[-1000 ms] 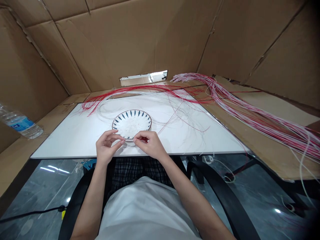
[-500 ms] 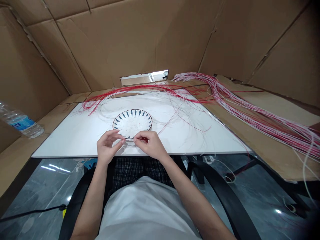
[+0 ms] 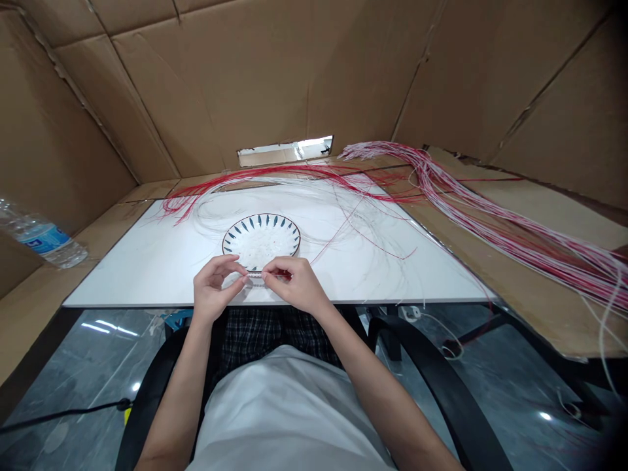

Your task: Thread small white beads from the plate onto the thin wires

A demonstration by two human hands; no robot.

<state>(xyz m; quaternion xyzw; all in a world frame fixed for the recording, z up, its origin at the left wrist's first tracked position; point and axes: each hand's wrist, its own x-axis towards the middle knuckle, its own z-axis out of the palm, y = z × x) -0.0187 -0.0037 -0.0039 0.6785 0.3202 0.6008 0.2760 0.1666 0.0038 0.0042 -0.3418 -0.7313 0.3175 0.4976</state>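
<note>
My left hand (image 3: 213,288) and my right hand (image 3: 293,282) meet at the near edge of the white board (image 3: 147,261), fingertips almost touching. Both are pinched closed. The right hand pinches a thin red wire that runs off to the right across the board. The left hand pinches something small and pale that I cannot make out. Just beyond the fingers stands a round plate (image 3: 261,239) with a blue-leaf rim, holding a heap of small white pieces.
Long red wires (image 3: 275,175) arc over the back of the board. A thick bundle of red and white wires (image 3: 495,226) lies on cardboard at the right. A water bottle (image 3: 42,239) lies at the left. Cardboard walls stand all round; black chair arms below.
Hands stay pinched together at the board's edge, almost unmoved. The view has shifted very slightly.
</note>
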